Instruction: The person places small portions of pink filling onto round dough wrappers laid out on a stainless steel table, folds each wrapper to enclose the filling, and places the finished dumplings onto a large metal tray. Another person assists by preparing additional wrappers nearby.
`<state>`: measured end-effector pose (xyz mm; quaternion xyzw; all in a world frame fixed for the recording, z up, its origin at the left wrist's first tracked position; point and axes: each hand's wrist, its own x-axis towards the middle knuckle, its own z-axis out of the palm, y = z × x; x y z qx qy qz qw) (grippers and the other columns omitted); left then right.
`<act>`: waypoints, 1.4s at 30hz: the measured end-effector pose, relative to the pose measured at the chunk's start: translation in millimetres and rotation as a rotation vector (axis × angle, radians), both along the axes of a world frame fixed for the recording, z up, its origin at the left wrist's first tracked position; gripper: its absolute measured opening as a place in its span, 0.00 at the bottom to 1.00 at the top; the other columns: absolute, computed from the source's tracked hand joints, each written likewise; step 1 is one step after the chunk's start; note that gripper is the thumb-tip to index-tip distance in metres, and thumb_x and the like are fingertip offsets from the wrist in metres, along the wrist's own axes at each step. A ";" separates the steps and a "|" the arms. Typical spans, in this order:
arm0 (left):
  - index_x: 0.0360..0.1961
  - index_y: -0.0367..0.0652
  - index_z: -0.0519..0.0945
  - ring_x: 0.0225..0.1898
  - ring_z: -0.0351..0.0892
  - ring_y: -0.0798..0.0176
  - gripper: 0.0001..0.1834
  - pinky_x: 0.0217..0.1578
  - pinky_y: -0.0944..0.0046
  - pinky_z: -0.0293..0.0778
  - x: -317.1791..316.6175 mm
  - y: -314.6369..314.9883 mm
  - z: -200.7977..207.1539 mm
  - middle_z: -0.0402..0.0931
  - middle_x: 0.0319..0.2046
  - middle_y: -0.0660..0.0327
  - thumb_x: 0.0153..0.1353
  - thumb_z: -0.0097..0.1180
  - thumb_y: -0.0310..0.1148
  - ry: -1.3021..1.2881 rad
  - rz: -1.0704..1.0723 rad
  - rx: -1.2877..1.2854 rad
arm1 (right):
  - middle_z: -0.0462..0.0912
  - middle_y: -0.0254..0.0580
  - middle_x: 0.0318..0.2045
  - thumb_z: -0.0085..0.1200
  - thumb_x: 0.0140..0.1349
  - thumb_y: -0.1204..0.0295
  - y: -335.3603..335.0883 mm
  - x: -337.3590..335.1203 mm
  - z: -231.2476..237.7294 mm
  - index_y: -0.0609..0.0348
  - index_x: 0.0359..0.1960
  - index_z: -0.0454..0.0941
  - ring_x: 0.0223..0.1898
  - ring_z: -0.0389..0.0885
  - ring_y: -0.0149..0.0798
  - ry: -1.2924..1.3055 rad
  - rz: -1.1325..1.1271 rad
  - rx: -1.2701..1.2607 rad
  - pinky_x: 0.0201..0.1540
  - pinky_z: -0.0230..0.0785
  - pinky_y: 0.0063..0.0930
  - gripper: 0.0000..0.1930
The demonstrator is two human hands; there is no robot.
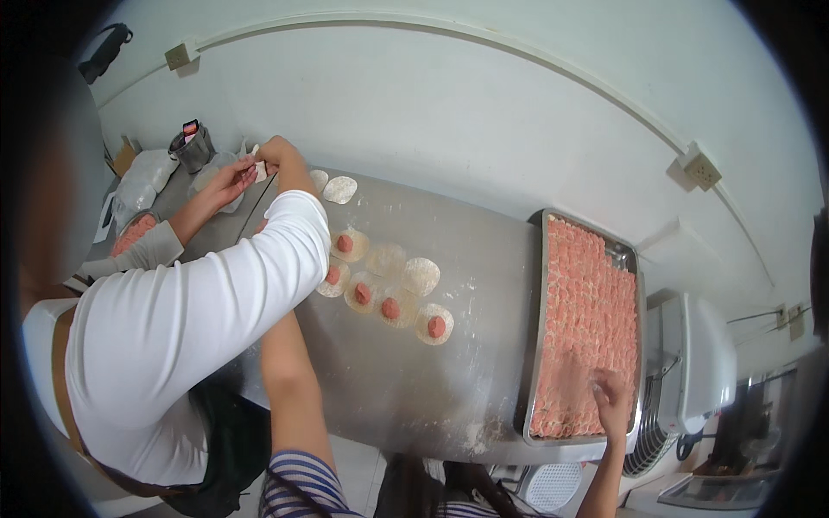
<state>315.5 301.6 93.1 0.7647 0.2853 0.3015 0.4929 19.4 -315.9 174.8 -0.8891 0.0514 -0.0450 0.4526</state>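
The right hand (pixel 611 399) rests with fingers spread on the pink filling in the metal tray (pixel 628 259), at the near right of the bench (pixel 466 363). The left hand is hidden behind a co-worker's white sleeve (pixel 216 293); I cannot tell its fingers.

wrappers (pixel 387 285) on table (pixel 449 380), tray (pixel 533 345) right
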 end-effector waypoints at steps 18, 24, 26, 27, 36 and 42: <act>0.50 0.40 0.69 0.50 0.74 0.65 0.14 0.47 0.67 0.73 -314.9 -281.5 -44.3 0.72 0.49 0.59 0.64 0.39 0.27 -0.007 -0.705 -1.240 | 0.80 0.36 0.37 0.52 0.62 0.75 173.9 -6.0 -121.7 0.62 0.44 0.77 0.37 0.77 0.26 0.463 -0.006 1.088 0.40 0.70 0.21 0.10; 0.48 0.36 0.75 0.40 0.79 0.64 0.14 0.42 0.66 0.73 -340.2 -294.3 -63.4 0.78 0.41 0.55 0.63 0.41 0.24 0.289 -0.845 -0.240 | 0.81 0.36 0.34 0.50 0.61 0.80 155.5 -25.6 -165.3 0.65 0.41 0.78 0.34 0.78 0.26 0.398 -0.085 0.635 0.37 0.71 0.19 0.08; 0.48 0.35 0.76 0.37 0.80 0.63 0.15 0.41 0.65 0.74 -343.7 -295.1 -77.4 0.80 0.39 0.53 0.62 0.42 0.22 0.270 -0.824 -0.308 | 0.81 0.37 0.34 0.49 0.60 0.82 157.0 -31.3 -167.7 0.66 0.41 0.78 0.34 0.78 0.26 0.364 -0.085 0.669 0.38 0.71 0.19 0.09; 0.48 0.35 0.76 0.37 0.80 0.63 0.15 0.40 0.65 0.75 -345.0 -293.6 -84.2 0.80 0.39 0.53 0.61 0.43 0.21 0.251 -0.817 -0.340 | 0.81 0.37 0.34 0.49 0.60 0.82 157.2 -34.7 -169.9 0.66 0.42 0.78 0.35 0.79 0.27 0.337 -0.085 0.787 0.39 0.72 0.19 0.09; 0.46 0.35 0.78 0.37 0.81 0.65 0.14 0.36 0.68 0.78 -337.9 -298.2 -75.4 0.78 0.42 0.56 0.56 0.54 0.18 0.272 -0.855 -0.432 | 0.82 0.39 0.37 0.52 0.56 0.86 157.5 -45.9 -173.8 0.66 0.43 0.78 0.38 0.80 0.29 0.179 0.041 0.618 0.43 0.72 0.20 0.13; 0.34 0.34 0.76 0.37 0.79 0.66 0.08 0.36 0.70 0.78 -339.3 -296.7 -77.7 0.75 0.40 0.58 0.52 0.59 0.17 0.162 -0.852 -0.394 | 0.83 0.39 0.37 0.54 0.55 0.85 151.8 -44.4 -158.1 0.66 0.42 0.79 0.39 0.80 0.30 0.205 0.000 0.909 0.44 0.72 0.22 0.12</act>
